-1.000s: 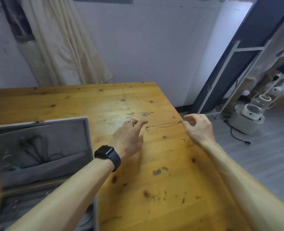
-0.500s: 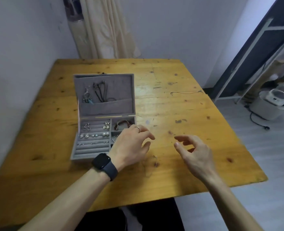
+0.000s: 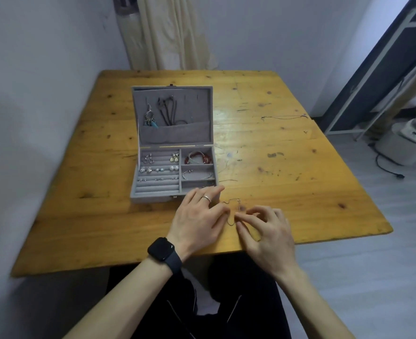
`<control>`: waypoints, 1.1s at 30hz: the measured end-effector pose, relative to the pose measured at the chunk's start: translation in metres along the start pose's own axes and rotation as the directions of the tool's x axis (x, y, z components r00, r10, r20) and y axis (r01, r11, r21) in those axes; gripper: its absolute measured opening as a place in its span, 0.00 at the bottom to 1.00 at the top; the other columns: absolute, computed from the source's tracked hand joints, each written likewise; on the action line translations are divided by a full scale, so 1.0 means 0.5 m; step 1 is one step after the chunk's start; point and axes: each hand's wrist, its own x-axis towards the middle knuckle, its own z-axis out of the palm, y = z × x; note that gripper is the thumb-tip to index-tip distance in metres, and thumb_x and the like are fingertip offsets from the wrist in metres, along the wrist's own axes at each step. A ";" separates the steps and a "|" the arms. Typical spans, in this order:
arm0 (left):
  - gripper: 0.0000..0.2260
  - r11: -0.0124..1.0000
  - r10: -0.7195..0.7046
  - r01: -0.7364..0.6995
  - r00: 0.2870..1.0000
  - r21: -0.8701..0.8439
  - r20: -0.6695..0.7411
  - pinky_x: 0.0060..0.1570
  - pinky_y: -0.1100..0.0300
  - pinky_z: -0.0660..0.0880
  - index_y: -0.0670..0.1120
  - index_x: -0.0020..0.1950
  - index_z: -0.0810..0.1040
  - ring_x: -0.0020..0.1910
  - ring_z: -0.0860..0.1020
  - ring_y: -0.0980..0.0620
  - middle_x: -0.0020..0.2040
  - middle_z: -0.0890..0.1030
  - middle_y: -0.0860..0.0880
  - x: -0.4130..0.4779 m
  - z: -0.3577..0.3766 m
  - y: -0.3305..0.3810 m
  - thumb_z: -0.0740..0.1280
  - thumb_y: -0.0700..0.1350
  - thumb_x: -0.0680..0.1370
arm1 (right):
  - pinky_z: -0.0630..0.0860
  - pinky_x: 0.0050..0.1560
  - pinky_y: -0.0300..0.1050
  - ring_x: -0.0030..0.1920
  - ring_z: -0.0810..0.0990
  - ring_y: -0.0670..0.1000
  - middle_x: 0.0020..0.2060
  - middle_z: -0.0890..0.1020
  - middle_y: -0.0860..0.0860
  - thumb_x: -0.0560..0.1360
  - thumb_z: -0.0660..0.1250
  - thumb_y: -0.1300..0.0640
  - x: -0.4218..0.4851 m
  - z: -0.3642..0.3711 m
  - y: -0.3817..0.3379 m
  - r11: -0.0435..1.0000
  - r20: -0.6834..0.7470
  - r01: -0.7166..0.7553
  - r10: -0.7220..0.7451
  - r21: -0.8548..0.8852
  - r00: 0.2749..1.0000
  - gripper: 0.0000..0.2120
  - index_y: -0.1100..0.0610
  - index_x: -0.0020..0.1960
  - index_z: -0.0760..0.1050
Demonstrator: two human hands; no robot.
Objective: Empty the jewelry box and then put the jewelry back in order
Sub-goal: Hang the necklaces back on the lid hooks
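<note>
Snaking near-to-far between left hand (image 3: 197, 216) and right hand (image 3: 268, 231), thin chain (image 3: 229, 222).

Grey velvet jewelry box, open, two chains lying loose

The jewelry box (image 3: 153, 197) sits left of the table's middle, lid upright and holding dark cords (image 3: 169, 113) and a turquoise dangle (image 3: 150, 119). Earrings (image 3: 159, 169), a red bracelet (image 3: 198, 158) and a silver bangle (image 3: 197, 176) fill the trays. A thin chain (image 3: 237, 200) lies by the near edge, a second chain (image 3: 285, 116) by the right edge.

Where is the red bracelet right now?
In the head view, the red bracelet lies in the rear right compartment of the jewelry box, behind the silver bangle and right of the earrings.
</note>
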 end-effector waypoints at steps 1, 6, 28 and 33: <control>0.08 1.000 0.001 -0.001 1.000 -0.010 -0.011 0.68 0.47 0.67 0.53 0.52 0.83 0.66 0.73 0.46 0.70 0.75 0.48 -0.005 0.004 -0.001 0.66 0.52 0.79 | 0.73 0.47 0.50 0.52 0.74 0.48 0.53 0.79 0.42 0.75 0.67 0.43 -0.009 -0.001 0.003 0.999 -0.004 0.048 -0.048 -0.009 0.999 0.12 0.42 0.56 0.83; 0.08 0.998 -0.016 0.014 1.000 -0.069 -0.019 0.71 0.46 0.65 0.53 0.54 0.83 0.68 0.72 0.47 0.71 0.74 0.49 -0.009 0.011 -0.007 0.67 0.51 0.78 | 0.75 0.52 0.49 0.57 0.75 0.51 0.56 0.79 0.48 0.75 0.71 0.41 -0.040 -0.014 0.022 0.980 0.011 0.198 -0.198 0.007 0.980 0.17 0.51 0.57 0.83; 0.09 1.000 -0.008 0.008 1.000 0.021 -0.011 0.71 0.47 0.64 0.49 0.53 0.82 0.67 0.72 0.45 0.69 0.75 0.46 -0.007 0.016 -0.005 0.66 0.50 0.78 | 0.79 0.46 0.41 0.46 0.80 0.43 0.44 0.82 0.45 0.78 0.69 0.54 -0.023 -0.117 0.009 0.925 0.032 -0.033 0.022 0.379 0.999 0.05 0.55 0.49 0.79; 0.09 0.994 0.005 -0.009 0.999 0.106 0.039 0.71 0.45 0.63 0.52 0.52 0.83 0.71 0.69 0.45 0.67 0.77 0.46 0.065 0.020 0.016 0.65 0.51 0.77 | 0.77 0.45 0.35 0.44 0.82 0.42 0.41 0.84 0.44 0.79 0.70 0.52 0.060 -0.185 0.058 0.890 0.042 -0.194 0.194 0.413 0.980 0.03 0.51 0.48 0.78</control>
